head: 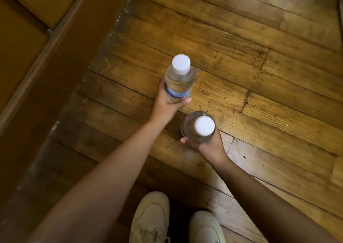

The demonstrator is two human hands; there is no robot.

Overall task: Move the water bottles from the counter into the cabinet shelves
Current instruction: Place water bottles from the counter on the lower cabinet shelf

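Observation:
I look straight down at a wooden floor. My left hand grips a clear water bottle with a white cap and a blue label, held upright in front of me. My right hand grips a second clear water bottle, seen almost from above so its white cap hides most of the body. The two bottles are apart, the right one nearer to me. No counter is in view.
A brown wooden cabinet front with panelled doors runs along the left side. The plank floor stretches ahead and to the right. My two pale shoes stand at the bottom edge.

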